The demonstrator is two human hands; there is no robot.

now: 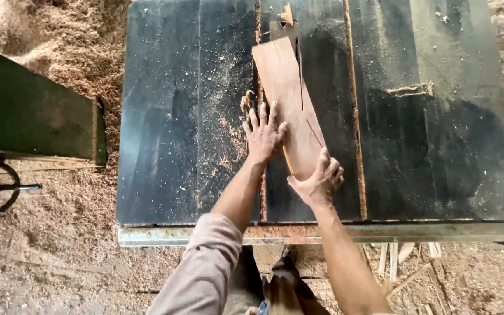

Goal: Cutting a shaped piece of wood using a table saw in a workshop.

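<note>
Currently: both hands on a wooden board (290, 108), centre frame, flat on the dark saw worktop (438, 151).
Left hand (263, 135) spread wide, palm down, fingers on the board's left edge. Right hand (320, 182) curled around the board's near end, gripping it. Board runs toward top of frame, a cut slit showing along its far half. Sawdust (228, 131) scattered left of the board; wood shavings (59, 35) piled on the floor, upper left.
</note>
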